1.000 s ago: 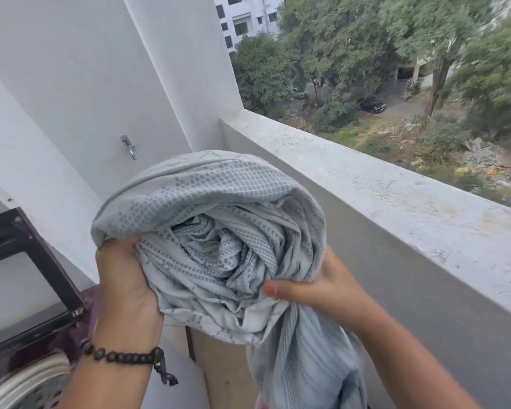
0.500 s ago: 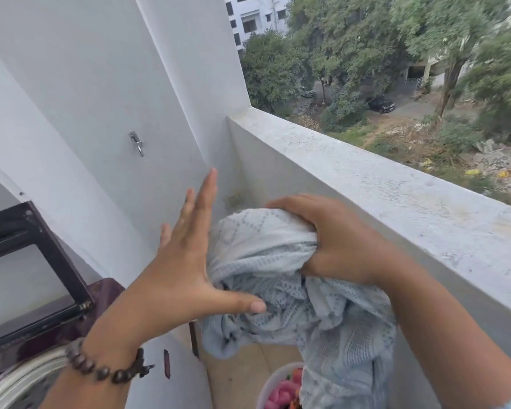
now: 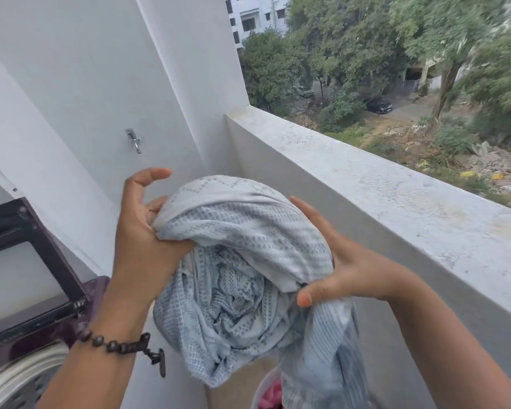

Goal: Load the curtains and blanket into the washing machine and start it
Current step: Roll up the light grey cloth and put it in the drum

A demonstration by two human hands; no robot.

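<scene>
From the head view, the washing machine (image 3: pixel 27 376) sits at the lower left, its dark lid (image 3: pixel 27 261) raised and leaning back toward the white wall (image 3: pixel 71 84), with the pale rim of the drum opening showing below it. To the right of the machine runs the balcony parapet (image 3: pixel 396 202), its broad flat top slanting from the wall corner down toward the right edge of the picture; between the machine and the parapet lies a narrow strip of open floor. A metal hook (image 3: pixel 134 140) is fixed on the wall above the machine.

The bundled curtain (image 3: pixel 242 261), pale blue-grey with a dotted pattern, is held in the air to the right of the machine and well above its opening, apart from the lid and the parapet. One end hangs down toward a basket (image 3: pixel 267 394) with pink cloth in it, on the floor to the right of the machine.

The left hand (image 3: pixel 142 240) grips the bundle's left side, thumb pressed into the cloth, some fingers curled round a fold while the index finger arches free above it. A dark beaded bracelet (image 3: pixel 115 345) circles that wrist. The right hand (image 3: pixel 345 267) cups the bundle's right side, fingers spread over the top and thumb pinching the cloth beneath.
</scene>
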